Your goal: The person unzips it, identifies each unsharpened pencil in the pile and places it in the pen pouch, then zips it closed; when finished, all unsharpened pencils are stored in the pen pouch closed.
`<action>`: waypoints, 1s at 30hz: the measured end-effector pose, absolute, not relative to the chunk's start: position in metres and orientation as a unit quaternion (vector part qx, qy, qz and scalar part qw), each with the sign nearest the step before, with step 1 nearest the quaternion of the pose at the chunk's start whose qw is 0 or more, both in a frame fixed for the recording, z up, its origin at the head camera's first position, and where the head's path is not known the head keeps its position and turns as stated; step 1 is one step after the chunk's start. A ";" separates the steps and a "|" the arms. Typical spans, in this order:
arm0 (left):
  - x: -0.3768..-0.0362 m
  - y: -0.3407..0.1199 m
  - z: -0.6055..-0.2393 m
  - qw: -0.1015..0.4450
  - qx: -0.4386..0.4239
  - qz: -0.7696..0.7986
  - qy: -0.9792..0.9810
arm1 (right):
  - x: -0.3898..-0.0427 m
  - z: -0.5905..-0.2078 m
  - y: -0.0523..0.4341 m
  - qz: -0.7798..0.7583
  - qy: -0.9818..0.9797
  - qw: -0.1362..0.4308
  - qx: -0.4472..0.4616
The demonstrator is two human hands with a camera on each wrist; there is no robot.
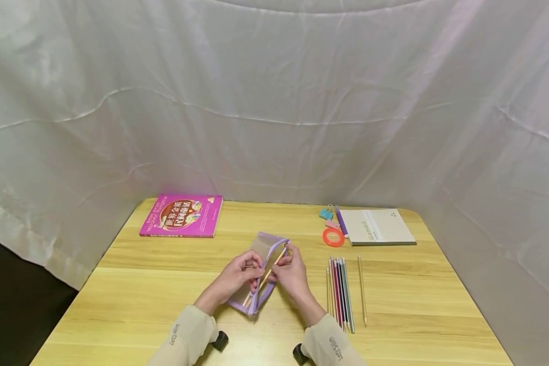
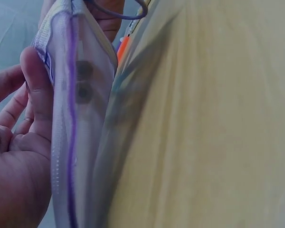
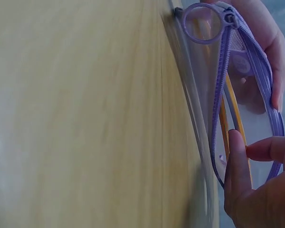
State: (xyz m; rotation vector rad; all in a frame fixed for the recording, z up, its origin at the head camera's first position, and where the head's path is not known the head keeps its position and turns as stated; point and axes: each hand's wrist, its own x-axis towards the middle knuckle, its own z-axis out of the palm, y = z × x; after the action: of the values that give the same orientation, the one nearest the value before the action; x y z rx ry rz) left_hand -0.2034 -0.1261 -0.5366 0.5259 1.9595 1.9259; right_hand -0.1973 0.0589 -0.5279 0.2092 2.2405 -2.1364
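Pouch [image 1: 262, 268]: clear, purple zip, mid-table, held between both hands, mouth open.
Pencil [image 1: 269, 273]: yellow, partly inside pouch.
Left hand [image 1: 236, 277]: pinches pouch's left edge.
Right hand [image 1: 292, 274]: fingers grip pencil at pouch mouth.
Pencils [image 1: 340, 292]: row just right of right hand.
Book [image 1: 182, 215]: pink, far left.

Soft, even, bright light with faint shadows; head view sharp but bowed at its edges; both wrist views blurred, close-up, out of focus

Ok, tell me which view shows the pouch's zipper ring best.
Right wrist: the purple zipper ring fills the top, sharp and unobstructed on the clear pouch. The left wrist view catches only its lower arc; the head view is too distant to resolve it.
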 end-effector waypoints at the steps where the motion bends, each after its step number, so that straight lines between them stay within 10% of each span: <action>1: -0.203 -0.126 -0.536 0.172 0.187 0.677 0.691 | -0.197 -0.528 0.059 -0.685 0.725 0.021 0.069; 30: -0.208 -0.136 -0.531 0.156 0.179 0.688 0.686 | -0.181 -0.491 0.151 -0.589 0.806 -0.006 0.052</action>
State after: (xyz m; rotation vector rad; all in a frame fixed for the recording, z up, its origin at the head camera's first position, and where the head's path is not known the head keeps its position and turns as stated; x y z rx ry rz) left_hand -0.2083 -0.1357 -0.5315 0.5119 1.9637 1.9709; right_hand -0.1813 0.1511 -0.4915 0.1655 2.5432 -1.8579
